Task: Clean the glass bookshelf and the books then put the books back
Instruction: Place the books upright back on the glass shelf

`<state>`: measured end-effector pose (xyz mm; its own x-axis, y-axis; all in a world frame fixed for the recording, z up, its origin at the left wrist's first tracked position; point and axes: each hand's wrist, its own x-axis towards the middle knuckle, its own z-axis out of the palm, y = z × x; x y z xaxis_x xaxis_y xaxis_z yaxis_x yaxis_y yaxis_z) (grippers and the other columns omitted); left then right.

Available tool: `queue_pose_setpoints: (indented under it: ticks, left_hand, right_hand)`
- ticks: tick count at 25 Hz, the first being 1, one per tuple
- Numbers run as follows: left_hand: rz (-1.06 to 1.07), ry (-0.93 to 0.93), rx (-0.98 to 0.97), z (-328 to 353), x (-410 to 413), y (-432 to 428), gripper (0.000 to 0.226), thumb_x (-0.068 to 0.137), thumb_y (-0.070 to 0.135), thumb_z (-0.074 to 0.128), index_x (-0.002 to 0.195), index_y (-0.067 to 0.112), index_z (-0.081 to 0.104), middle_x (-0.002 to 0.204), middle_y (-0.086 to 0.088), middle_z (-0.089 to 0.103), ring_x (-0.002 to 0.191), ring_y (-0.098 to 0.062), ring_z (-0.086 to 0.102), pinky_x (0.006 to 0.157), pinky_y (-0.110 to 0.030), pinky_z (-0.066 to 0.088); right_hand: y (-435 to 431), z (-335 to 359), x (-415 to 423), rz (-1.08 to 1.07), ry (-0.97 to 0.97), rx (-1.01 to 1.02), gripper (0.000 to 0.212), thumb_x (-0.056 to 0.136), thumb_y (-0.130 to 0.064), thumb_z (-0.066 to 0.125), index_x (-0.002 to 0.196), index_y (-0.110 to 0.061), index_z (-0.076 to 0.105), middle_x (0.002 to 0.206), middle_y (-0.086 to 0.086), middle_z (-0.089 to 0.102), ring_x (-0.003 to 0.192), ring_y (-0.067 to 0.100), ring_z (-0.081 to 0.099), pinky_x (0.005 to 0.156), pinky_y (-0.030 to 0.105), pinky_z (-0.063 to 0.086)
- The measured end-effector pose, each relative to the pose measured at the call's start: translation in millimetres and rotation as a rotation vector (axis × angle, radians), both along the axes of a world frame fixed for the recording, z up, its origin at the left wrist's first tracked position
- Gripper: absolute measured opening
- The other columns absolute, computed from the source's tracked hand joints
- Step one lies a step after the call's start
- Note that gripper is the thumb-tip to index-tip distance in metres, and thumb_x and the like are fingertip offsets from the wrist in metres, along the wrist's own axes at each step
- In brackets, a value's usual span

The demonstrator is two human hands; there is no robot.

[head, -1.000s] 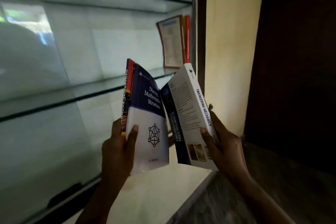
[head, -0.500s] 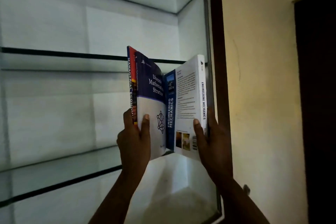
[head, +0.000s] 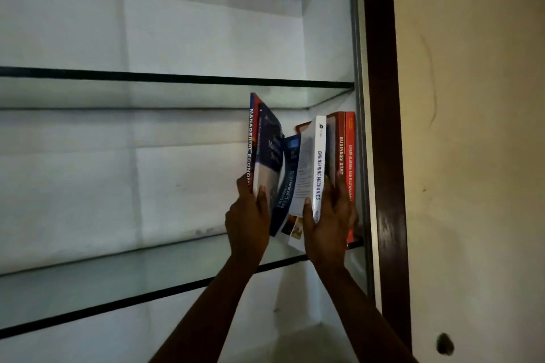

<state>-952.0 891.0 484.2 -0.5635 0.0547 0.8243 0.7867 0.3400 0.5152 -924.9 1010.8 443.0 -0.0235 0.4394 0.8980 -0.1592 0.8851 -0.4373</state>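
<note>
Both my hands hold a fanned bunch of books over the middle glass shelf (head: 118,277), near its right end. My left hand (head: 247,221) grips the Managerial Economics book (head: 251,144) and a dark blue maths book (head: 269,150). My right hand (head: 327,227) grips the white Engineering Mechanics book (head: 320,162), with a blue Engineering Mechanics book (head: 287,186) tilted between the two hands. Two red books, Business Statistics (head: 340,150) and Linear Algebra (head: 350,156), stand upright on the shelf against the right wall, just behind my right hand.
The glass shelf above (head: 147,78) sits just over the book tops. A dark wooden frame (head: 380,127) and a metal side rail bound the bookcase on the right, with a cream wall (head: 472,156) beyond. The shelf's left part holds nothing.
My hands have lifted the bunch of books up and to the right, up against the two red books standing on the middle shelf. The camera has tilted upward.
</note>
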Motion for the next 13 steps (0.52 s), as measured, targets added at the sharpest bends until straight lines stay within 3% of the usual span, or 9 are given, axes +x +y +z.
queue_pose_setpoints:
  ticks: [3,5,7,9,13]
  left_hand:
    - [-0.112,0.004,-0.059,-5,4,23,0.04,0.099,0.023,0.041,0.136,0.01,0.035,0.12,-0.014,0.06,0.097,-0.026,0.064,0.076,-0.03,0.054]
    - [-0.155,0.04,-0.048,-11,6,36,0.032,0.098,0.021,0.043,0.128,0.012,0.043,0.104,-0.009,0.063,0.087,-0.021,0.061,0.078,-0.036,0.054]
    - [-0.193,-0.009,0.014,-14,6,42,0.03,0.098,0.02,0.042,0.127,0.013,0.043,0.092,0.0,0.06,0.076,-0.014,0.058,0.07,-0.027,0.053]
    - [-0.219,-0.072,0.043,-16,5,43,0.039,0.098,0.02,0.041,0.136,0.012,0.034,0.106,-0.005,0.062,0.084,-0.014,0.063,0.064,-0.015,0.05]
    - [-0.178,-0.018,0.097,-22,5,40,0.051,0.097,0.02,0.041,0.144,0.011,0.023,0.13,-0.015,0.054,0.106,-0.025,0.061,0.082,-0.027,0.05]
  right_hand:
    - [8,0,-3,-0.13,0.027,0.099,0.059,0.09,-0.04,0.042,0.142,-0.017,0.026,0.143,0.002,0.026,0.133,0.022,0.025,0.105,0.046,0.024]
    - [10,2,-5,-0.094,0.057,0.106,0.059,0.092,-0.048,0.037,0.14,-0.017,0.025,0.14,0.0,0.028,0.13,0.021,0.027,0.104,0.045,0.025]
    - [14,0,-7,-0.018,0.082,0.113,0.058,0.091,-0.042,0.043,0.14,-0.017,0.024,0.138,-0.002,0.028,0.129,0.016,0.026,0.103,0.043,0.026]
    - [19,-1,-9,0.093,0.103,0.094,0.059,0.089,-0.03,0.05,0.14,-0.02,0.022,0.137,-0.003,0.027,0.128,0.008,0.023,0.103,0.039,0.026]
    - [33,1,-15,-0.032,0.051,0.161,0.06,0.088,-0.027,0.047,0.141,-0.015,0.021,0.138,0.003,0.025,0.125,0.021,0.028,0.101,0.044,0.032]
